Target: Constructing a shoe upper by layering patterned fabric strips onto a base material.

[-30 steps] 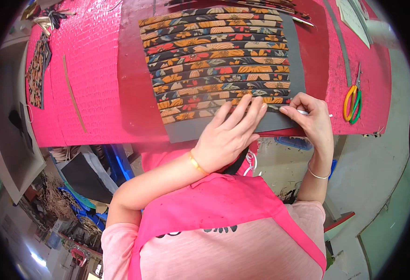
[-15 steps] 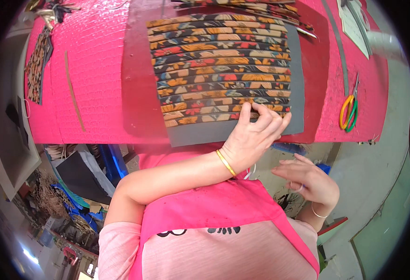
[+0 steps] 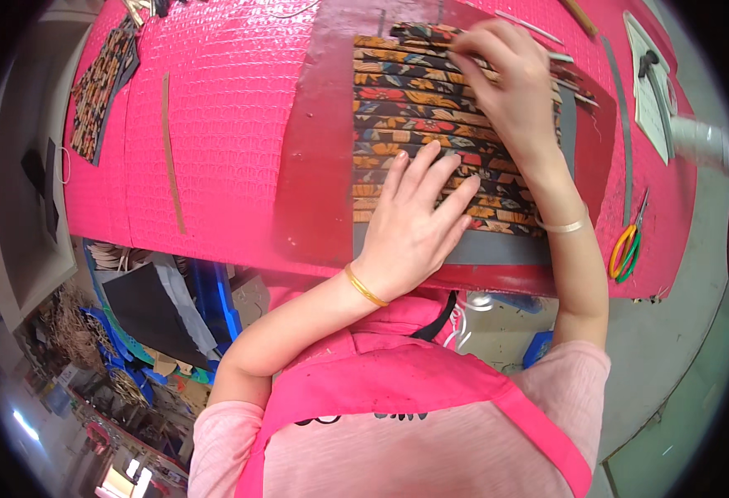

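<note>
Floral fabric strips (image 3: 406, 95), black with orange and red flowers, lie side by side in rows on a grey sheet (image 3: 497, 251). My left hand (image 3: 414, 217) rests flat on the nearer rows, fingers spread. At the far edge of the rows, my right hand (image 3: 510, 75) is closed in a pinch at a loose floral strip (image 3: 421, 33). Its fingers are slightly blurred and hide part of the strip. More loose strips (image 3: 576, 87) show to the right of that hand.
Beneath the sheet is a dark red mat (image 3: 310, 183) on a pink table cover (image 3: 223, 124). Scissors (image 3: 628, 249) with yellow and green handles lie at right, near a long grey strip (image 3: 622, 124). A brown strip (image 3: 169, 158) and a floral piece (image 3: 103, 91) lie left.
My left hand has shifted left and flattened onto the strips. From beside the body, my right hand has reached to the far loose strips. The view has shifted, so the table appears farther right.
</note>
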Demonstrator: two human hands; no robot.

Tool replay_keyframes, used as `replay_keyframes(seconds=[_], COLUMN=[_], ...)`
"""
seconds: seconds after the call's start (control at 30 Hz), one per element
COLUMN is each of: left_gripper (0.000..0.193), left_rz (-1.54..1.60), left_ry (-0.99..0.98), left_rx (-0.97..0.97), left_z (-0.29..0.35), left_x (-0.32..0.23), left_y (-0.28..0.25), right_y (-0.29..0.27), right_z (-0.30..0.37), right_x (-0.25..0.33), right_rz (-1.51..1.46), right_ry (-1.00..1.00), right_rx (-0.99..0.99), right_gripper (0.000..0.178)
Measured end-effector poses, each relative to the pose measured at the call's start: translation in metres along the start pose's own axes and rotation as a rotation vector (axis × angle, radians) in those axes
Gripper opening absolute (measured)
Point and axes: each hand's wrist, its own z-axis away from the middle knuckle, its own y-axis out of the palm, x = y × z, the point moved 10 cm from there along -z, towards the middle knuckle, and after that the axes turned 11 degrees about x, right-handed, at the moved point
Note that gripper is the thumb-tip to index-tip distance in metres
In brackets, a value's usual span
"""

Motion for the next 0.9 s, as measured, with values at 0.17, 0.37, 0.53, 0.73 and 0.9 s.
replay_keyframes(seconds=[0.17,0.37,0.53,0.73,0.9], left_gripper=[0.031,0.020,0.019,0.015,0.015], left_rz=[0.279,0.884,1.524,1.421,1.458], left_ry=[0.054,-0.185,-0.444,-0.464,-0.445], left_rx=[-0.085,-0.055,-0.013,0.012,0.048], left_z=[-0.007,0.005,0.019,0.027,0.026], left_x=[0.015,0.049,0.070,0.062,0.067], left_y=[-0.021,-0.038,-0.030,-0.023,-0.013], right_y=[0.021,0.000,0.003,0.009,0.013], right_z=[-0.019,-0.010,0.022,0.033,0.041], right_x=[-0.021,-0.003,0.093,0.091,0.092], right_rz=[0.244,-0.077,0.043,-0.054,-0.062], right_ry=[0.180,0.220,0.016,0.159,0.175], right_rx=[0.171,0.039,0.239,0.217,0.216], right_gripper=[0.016,0.014,0.024,0.026,0.023])
